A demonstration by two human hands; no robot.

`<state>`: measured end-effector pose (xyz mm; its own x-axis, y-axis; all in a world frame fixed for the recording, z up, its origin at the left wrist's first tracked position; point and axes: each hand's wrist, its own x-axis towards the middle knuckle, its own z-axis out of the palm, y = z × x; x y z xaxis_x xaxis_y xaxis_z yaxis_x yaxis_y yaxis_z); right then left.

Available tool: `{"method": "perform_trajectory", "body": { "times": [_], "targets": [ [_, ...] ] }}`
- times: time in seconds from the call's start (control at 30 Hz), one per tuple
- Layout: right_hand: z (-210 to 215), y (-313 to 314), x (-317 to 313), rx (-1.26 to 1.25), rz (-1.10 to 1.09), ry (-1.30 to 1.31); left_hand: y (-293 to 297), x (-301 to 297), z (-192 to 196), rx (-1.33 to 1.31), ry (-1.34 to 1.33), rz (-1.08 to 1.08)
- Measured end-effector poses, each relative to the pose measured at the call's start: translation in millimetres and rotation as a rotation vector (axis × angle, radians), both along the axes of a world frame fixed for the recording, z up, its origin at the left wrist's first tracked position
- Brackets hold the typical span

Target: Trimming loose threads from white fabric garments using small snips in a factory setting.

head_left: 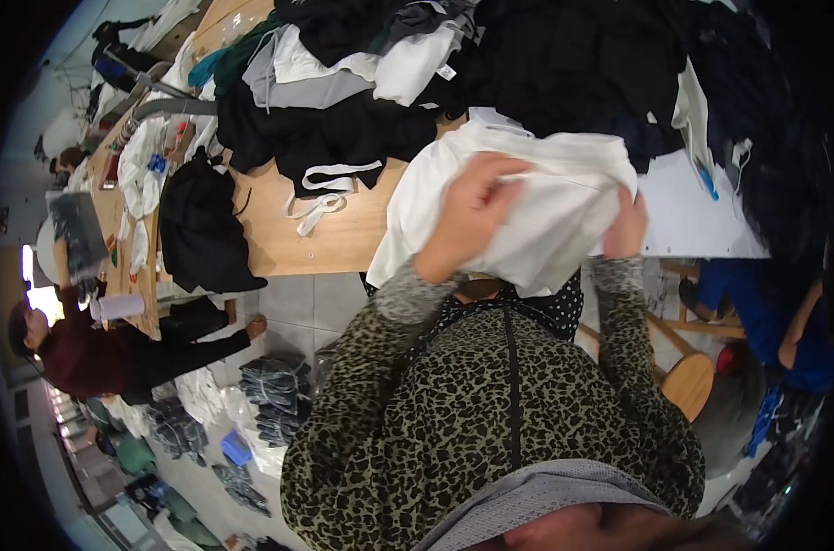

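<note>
A white garment [554,216] of thick cloth lies bunched over the table's near edge in front of me, its lower part hanging toward my lap. A seamed band runs along its far side. My right hand [626,226] grips its right edge, with the fingers partly hidden by the cloth. Over the garment's left part is my left hand [476,216], fingers bent and smeared by motion; whether they pinch any cloth cannot be made out. A loose white strip of fabric [325,207] lies on the wood to the left.
Black garments [564,64] pile along the table's far side, with grey and white ones [320,78] on top. White paper [688,216] lies at right, a blue-tipped tool [708,182] on it. A wooden stool [688,384] stands lower right. Another person [86,340] stands at left near bagged bundles [274,399].
</note>
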<state>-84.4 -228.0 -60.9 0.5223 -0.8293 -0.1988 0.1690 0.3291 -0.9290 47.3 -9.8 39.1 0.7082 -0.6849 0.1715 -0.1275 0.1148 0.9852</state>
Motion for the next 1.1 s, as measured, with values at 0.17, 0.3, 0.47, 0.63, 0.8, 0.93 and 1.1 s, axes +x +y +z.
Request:
{"method": "perform_trajectory", "body": {
  "times": [0.17,0.3,0.47,0.63,0.8,0.93,1.1],
  "targets": [
    [-29.9,-39.5,-35.9,-0.874,-0.354,0.621,107.0,27.3,-98.6,0.271,0.437,0.568],
    [9.7,-7.9,30.1,-0.91,0.11,0.34,160.9,-22.5,-153.1,0.126,0.747,1.024],
    [8.6,-17.5,169.9,-1.146,0.565,0.483,144.5,-48.8,-177.1,-0.001,0.995,1.035],
    [-23.2,-19.0,239.5,-1.224,0.951,0.992,127.5,-45.9,-191.4,-0.193,1.173,1.087],
    [23.3,-53.8,190.5,-0.555,1.094,0.318,137.6,-64.5,-173.7,-0.231,0.982,1.086],
    [41.4,-107.5,76.4,-0.421,1.152,0.387,147.2,-77.5,-161.6,-0.189,0.844,0.853],
    [-1.6,-104.4,5.1,-0.209,1.079,0.539,157.0,-81.9,-170.9,-0.043,0.874,0.61]
  ]
}}
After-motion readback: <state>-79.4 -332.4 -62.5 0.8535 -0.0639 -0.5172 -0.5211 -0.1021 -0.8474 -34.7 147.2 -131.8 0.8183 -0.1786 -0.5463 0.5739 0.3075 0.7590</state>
